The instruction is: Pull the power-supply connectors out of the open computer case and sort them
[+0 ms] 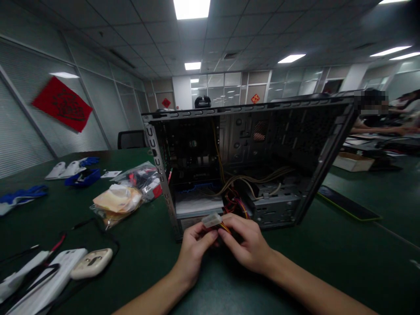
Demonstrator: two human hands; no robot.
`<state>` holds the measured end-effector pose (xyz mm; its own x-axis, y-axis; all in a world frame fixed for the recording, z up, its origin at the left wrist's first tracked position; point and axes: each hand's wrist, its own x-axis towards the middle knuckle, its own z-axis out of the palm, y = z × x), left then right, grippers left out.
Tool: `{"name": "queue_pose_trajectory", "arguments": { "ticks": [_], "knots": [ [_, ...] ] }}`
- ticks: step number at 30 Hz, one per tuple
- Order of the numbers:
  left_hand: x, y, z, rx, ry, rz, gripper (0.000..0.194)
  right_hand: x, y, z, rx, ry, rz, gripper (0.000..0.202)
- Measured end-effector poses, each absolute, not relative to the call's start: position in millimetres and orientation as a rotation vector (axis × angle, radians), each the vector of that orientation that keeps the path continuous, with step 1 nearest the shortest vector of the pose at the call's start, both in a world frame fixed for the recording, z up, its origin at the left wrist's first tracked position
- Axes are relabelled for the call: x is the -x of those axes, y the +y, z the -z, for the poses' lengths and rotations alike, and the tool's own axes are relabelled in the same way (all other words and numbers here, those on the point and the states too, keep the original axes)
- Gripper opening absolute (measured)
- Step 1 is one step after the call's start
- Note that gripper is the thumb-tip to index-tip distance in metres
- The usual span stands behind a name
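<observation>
An open computer case (282,212) stands on the green table with its inside facing me. In front of its lower edge, my left hand (193,249) pinches a pale, clear plastic connector (211,220) between thumb and fingers. My right hand (246,240) is closed on the yellow and dark wires (225,227) at the connector's right side. Red, yellow and purple cables (241,206) hang behind the hands inside the case. A bundle of beige cables (243,178) runs across the interior. The fingertips under the connector are partly hidden.
Left of the case lie plastic bags (118,199), a blue tray (82,177), gloves (24,196) and a white power strip (59,275) with cables. To the right are a phone-like dark slab (348,203) and an open box (352,162). People sit at the far right.
</observation>
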<state>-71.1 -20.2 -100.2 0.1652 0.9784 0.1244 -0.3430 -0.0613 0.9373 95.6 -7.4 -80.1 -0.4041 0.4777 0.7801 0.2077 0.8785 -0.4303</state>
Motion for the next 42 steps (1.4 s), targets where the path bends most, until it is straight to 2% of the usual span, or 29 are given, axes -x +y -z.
{"name": "queue_pose_trajectory", "arguments": {
  "ticks": [11,19,30,42],
  "knots": [
    [69,-23,104,-1.045,0.707,-1.194,0.03,-100,-7,81,0.507,-2.202,-0.202,0.014],
    [65,-28,99,-1.307,0.78,-1.184,0.034,-101,-2,90,0.495,-2.244,-0.121,0.014],
    [66,-29,106,-1.591,0.911,-1.209,0.027,-102,-1,93,0.513,-2.258,-0.095,0.012],
    [70,-23,97,-1.324,0.913,-1.317,0.037,-96,-3,84,0.558,-2.155,-0.107,0.014]
  ]
}}
